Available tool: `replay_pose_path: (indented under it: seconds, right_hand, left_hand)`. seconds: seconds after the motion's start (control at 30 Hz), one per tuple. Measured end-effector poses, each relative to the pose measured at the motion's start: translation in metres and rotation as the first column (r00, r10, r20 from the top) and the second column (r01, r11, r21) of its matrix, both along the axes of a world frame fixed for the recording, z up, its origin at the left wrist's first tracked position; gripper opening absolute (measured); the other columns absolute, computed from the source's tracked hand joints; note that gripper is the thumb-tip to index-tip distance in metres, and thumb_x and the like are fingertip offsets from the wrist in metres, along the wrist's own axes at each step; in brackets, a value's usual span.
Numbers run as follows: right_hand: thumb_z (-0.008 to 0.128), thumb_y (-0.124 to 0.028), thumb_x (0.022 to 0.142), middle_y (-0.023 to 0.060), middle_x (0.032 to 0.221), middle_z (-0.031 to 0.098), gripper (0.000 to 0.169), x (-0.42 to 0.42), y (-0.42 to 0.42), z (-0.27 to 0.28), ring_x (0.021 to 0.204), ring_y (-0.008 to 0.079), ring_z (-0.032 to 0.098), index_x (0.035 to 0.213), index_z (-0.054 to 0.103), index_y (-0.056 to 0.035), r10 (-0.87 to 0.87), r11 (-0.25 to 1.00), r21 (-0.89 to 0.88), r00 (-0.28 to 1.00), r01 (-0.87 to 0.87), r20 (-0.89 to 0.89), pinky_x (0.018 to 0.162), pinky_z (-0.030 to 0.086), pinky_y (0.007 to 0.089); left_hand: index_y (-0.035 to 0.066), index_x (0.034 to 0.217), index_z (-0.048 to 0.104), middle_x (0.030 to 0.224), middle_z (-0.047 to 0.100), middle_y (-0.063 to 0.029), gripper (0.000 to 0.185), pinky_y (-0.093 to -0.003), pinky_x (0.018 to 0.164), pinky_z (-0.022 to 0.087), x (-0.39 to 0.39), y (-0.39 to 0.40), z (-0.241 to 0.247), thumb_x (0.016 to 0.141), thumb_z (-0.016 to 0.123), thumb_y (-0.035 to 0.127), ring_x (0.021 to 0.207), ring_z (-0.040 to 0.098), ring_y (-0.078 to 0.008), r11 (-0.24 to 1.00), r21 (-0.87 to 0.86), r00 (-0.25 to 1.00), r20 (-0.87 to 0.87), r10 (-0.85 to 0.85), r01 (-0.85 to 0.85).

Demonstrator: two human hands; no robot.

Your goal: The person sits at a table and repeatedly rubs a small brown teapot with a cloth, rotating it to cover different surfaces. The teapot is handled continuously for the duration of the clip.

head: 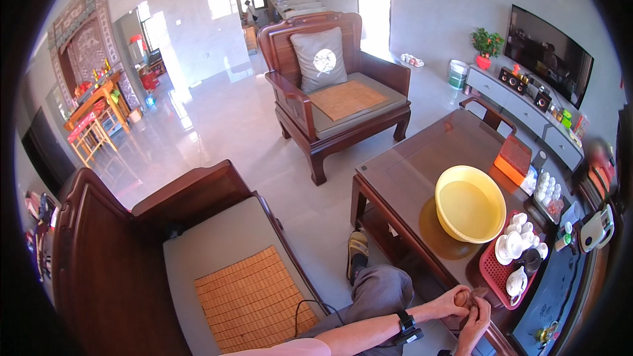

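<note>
Near the table's front edge, my left hand [451,303] and my right hand [476,324] are close together around a small brown object [476,293]. Fingers cover much of it, so its exact kind cannot be told. A black strap with a small device [408,327] circles my left wrist. Just beyond my hands, a red plastic basket [488,269] holds several white cups, a white teapot [517,281] and a dark round pot [530,260]. Farther back on the dark wooden table [410,168] stands a yellow plastic basin [442,225] with liquid in it.
An orange box [509,168] and a tray of small glasses [546,190] stand along the table's far side. A black tea tray [549,296] lies right of the basket. Wooden armchair [336,118] ahead; wooden sofa [198,227] to the left. Someone [250,10] is in the background.
</note>
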State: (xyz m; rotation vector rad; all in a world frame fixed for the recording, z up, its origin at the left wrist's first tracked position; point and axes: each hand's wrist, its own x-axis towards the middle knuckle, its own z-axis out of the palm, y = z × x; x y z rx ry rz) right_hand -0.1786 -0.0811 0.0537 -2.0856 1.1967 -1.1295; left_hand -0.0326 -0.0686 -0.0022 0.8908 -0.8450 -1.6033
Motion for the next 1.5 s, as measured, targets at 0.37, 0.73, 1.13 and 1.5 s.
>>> replay_pose_path:
  seconds: [0.37, 0.73, 1.13, 1.5]
  right_hand:
    - [0.051, -0.022, 0.105, 0.0119, 0.130, 0.062, 0.043, -0.015, 0.004, -0.034, 0.118, 0.0206, 0.062, 0.139, 0.055, 0.0040, -0.241, 0.754, 0.594, 0.724, -0.279, 0.646, 0.102, 0.048, 0.0323]
    - [0.063, -0.013, 0.098, -0.0011, 0.086, 0.065, 0.024, -0.001, -0.002, -0.012, 0.076, 0.0078, 0.057, 0.118, 0.070, 0.0004, -0.141, 0.759, 0.646, 0.948, -0.081, 0.284, 0.065, 0.046, 0.0230]
    - [0.058, -0.003, 0.100, 0.0026, 0.102, 0.069, 0.030, -0.017, 0.004, -0.005, 0.093, 0.0078, 0.061, 0.129, 0.062, 0.0016, -0.196, 0.857, 0.513, 0.885, -0.055, 0.422, 0.084, 0.049, 0.0231]
    - [0.064, -0.003, 0.096, -0.0020, 0.089, 0.064, 0.026, -0.029, 0.005, 0.018, 0.063, 0.0047, 0.052, 0.123, 0.066, 0.0006, -0.217, 0.792, 0.579, 0.797, -0.194, 0.564, 0.056, 0.041, 0.0222]
  left_hand:
    - [0.011, 0.143, 0.042, 0.129, 0.052, -0.0062, 0.072, -0.0309, 0.101, 0.046, 0.002, 0.000, -0.003, 0.082, 0.081, 0.016, 0.118, 0.052, -0.0171, 0.981, -0.168, 0.993, -0.080, 0.086, -0.099]
    - [0.010, 0.130, 0.050, 0.115, 0.062, -0.0027, 0.056, -0.0319, 0.091, 0.055, 0.017, -0.017, 0.004, 0.082, 0.077, 0.001, 0.106, 0.061, -0.0132, 0.945, -0.055, 0.942, -0.119, 0.313, -0.321]
    - [0.009, 0.143, 0.046, 0.125, 0.060, -0.0067, 0.075, -0.0294, 0.084, 0.058, 0.018, 0.000, 0.032, 0.077, 0.081, 0.020, 0.107, 0.065, -0.0161, 0.992, 0.096, 0.988, -0.139, -0.072, 0.085]
    - [0.008, 0.145, 0.046, 0.127, 0.061, -0.0060, 0.079, -0.0285, 0.086, 0.058, 0.017, 0.005, 0.035, 0.076, 0.083, 0.020, 0.111, 0.064, -0.0167, 0.970, 0.047, 0.969, -0.081, -0.235, 0.239]
